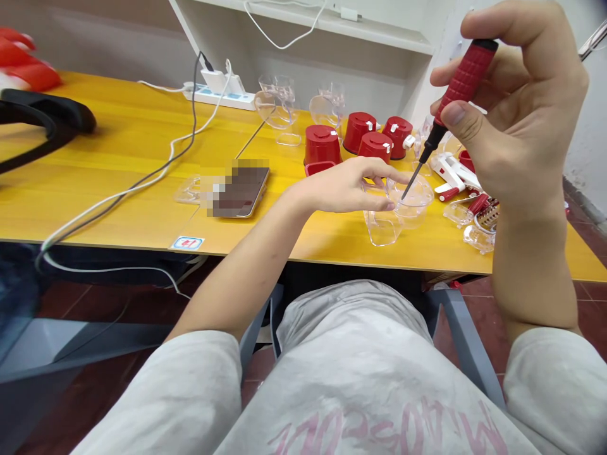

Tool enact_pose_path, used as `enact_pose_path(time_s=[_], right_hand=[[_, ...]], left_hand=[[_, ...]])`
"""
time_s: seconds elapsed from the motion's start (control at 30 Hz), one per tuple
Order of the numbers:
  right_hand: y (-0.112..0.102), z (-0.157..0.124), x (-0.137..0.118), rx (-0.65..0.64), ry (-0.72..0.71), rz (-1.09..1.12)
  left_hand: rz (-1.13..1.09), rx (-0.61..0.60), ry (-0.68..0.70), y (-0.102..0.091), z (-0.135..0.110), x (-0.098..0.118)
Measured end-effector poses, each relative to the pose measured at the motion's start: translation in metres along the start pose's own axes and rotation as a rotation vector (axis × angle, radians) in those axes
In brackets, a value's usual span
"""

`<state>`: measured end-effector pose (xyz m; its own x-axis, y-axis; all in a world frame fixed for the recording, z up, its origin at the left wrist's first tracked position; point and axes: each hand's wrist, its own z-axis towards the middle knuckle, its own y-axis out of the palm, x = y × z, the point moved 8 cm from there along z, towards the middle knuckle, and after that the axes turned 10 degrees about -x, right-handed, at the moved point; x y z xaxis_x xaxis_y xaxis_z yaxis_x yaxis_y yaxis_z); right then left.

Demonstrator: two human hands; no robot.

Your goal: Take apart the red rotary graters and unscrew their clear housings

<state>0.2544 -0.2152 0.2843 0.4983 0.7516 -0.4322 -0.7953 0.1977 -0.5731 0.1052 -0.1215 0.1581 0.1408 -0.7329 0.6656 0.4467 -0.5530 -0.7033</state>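
Observation:
My right hand (516, 107) grips the red handle of a screwdriver (458, 95), held tilted with its tip pointing down. The tip meets or hovers just over a clear plastic container (417, 199) near the table's front edge; I cannot tell whether it touches. My left hand (353, 183) rests over the container's left side, with its fingers around the clear plastic handle and rim. Right behind the left hand stand several red cup-shaped parts (322, 144), partly covered by it.
Clear plastic containers (277, 104) stand at the back. White and red plastic parts (458, 174) and small clear pieces lie on the right. A phone (241, 189), cables (165, 165) and a power strip (220, 95) occupy the left side of the yellow table (118, 120).

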Motion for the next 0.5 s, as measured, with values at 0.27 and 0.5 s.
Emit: enact_pose_path(time_s=[0.27,0.5], right_hand=[[-0.021,0.002,0.024,0.181,-0.071,0.11],[-0.025,0.008,0.095,0.163,0.199,0.489]], left_hand=[[0.032,-0.03,-0.014,0.0,-0.002,0.009],[0.138,-0.072,-0.006,0.001,-0.009,0.01]])
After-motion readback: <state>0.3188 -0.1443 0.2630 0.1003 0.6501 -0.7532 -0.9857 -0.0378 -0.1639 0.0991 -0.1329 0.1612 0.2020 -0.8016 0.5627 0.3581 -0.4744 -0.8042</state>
